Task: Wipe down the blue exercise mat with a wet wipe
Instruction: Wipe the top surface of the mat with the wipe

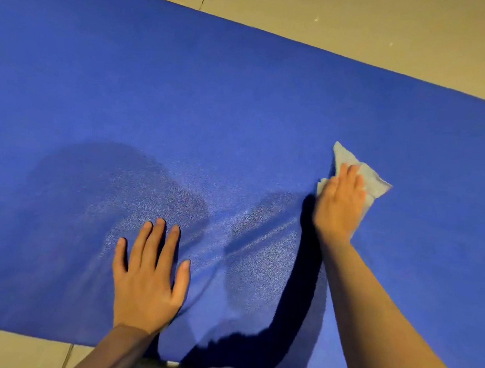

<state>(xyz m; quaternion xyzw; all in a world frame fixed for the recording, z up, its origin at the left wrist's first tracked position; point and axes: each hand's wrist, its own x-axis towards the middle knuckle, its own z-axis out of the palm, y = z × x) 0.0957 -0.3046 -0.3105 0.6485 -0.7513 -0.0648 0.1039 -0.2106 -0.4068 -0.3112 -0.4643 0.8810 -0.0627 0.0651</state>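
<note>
The blue exercise mat point(242, 102) (filling the frame) is being wiped: the wet wipe point(366, 179) is being pressed flat, centre right, by the right hand point(339, 203), fingers straight; the left hand point(148, 275) is being rested open, lower centre. The dry area upper right is probably called for next.

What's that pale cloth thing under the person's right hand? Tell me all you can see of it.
The wet wipe is a thin, pale grey-white sheet, rumpled and folded, with corners sticking out beyond the fingers. It lies flat on the blue exercise mat, toward the right side. The right hand presses on it with fairly straight fingers and hides its middle. Nothing else touches it. Whether it is damp cannot be told by looking at it.
</note>
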